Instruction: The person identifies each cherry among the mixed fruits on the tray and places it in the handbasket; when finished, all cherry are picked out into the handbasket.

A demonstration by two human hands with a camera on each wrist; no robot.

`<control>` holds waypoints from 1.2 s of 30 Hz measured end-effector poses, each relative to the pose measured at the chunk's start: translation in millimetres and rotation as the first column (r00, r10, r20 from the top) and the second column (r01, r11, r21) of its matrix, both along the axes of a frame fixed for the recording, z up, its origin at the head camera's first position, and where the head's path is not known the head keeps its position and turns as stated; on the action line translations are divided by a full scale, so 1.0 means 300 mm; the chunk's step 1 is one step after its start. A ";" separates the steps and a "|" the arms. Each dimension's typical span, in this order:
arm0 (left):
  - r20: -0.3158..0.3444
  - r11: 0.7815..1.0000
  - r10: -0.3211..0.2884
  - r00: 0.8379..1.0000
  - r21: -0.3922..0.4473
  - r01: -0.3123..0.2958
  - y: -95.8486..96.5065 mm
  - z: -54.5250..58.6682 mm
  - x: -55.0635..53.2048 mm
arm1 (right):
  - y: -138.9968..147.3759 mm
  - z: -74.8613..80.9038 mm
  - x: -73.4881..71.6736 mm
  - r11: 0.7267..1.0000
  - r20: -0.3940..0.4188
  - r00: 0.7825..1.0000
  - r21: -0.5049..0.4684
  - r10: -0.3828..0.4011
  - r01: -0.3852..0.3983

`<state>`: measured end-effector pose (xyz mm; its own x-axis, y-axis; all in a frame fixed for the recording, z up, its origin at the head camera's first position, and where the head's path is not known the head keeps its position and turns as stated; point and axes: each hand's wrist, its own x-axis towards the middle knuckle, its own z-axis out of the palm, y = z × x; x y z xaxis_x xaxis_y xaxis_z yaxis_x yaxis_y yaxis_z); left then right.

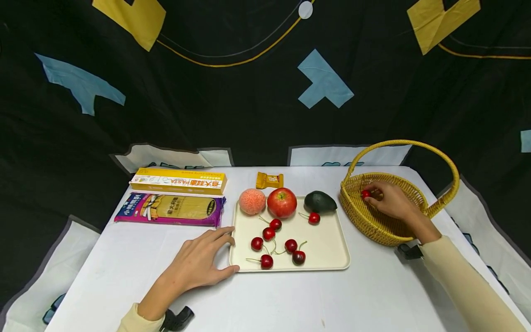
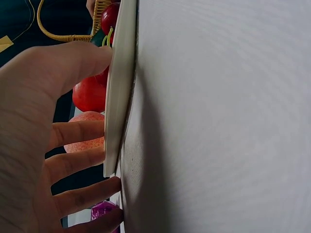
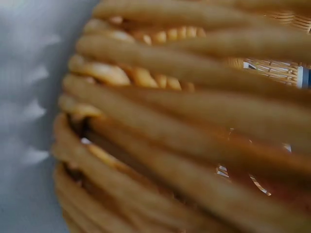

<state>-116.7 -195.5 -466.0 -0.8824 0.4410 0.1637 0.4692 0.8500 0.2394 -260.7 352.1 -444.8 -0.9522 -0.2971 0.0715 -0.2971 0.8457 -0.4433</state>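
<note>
In the head view, my right hand (image 1: 390, 199) is inside the yellow wicker basket (image 1: 362, 223) and pinches a red cherry (image 1: 365, 194) between thumb and fingers. Woven basket wall (image 3: 170, 111) fills the right wrist view, hiding that hand. My left hand (image 1: 197, 258) touches the left edge of the cream tray (image 1: 325, 251), its fingers spread; the left wrist view shows thumb and fingertips against the tray rim (image 2: 120, 87). Several stemmed cherries (image 1: 267, 262) lie on the tray, with a red apple (image 1: 282, 203), a pinkish-orange round fruit (image 1: 252, 201) and an avocado (image 1: 320, 202) along its back.
Left of the tray lie a yellow pasta box (image 1: 178, 180) and a purple spaghetti packet (image 1: 170, 210). A small orange-yellow wrapped snack (image 1: 269, 180) sits behind the tray. The basket's tall handle (image 1: 402, 142) arches over its opening. A black curtain hangs behind the white table (image 1: 282, 304).
</note>
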 end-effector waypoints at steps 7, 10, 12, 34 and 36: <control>0.002 1.000 -0.001 1.000 -0.003 0.001 0.000 0.003 0.001 | 0.008 0.005 -0.005 1.000 -0.017 1.000 0.013 0.009 -0.009; 0.004 1.000 0.000 1.000 -0.006 0.000 0.001 0.003 0.001 | 0.008 0.015 0.006 1.000 -0.041 0.999 0.019 0.017 -0.016; 0.002 1.000 -0.001 1.000 -0.006 0.001 0.002 0.003 0.001 | 0.007 0.025 0.016 1.000 -0.063 0.998 0.023 0.022 -0.020; -0.002 1.000 -0.003 1.000 -0.001 0.003 0.003 0.005 0.001 | -0.142 0.119 0.149 0.994 -0.301 0.950 -0.042 0.083 -0.100; -0.011 1.000 -0.007 1.000 0.001 0.007 0.003 0.005 0.000 | -0.162 0.119 0.160 0.992 -0.311 0.946 -0.052 0.092 -0.114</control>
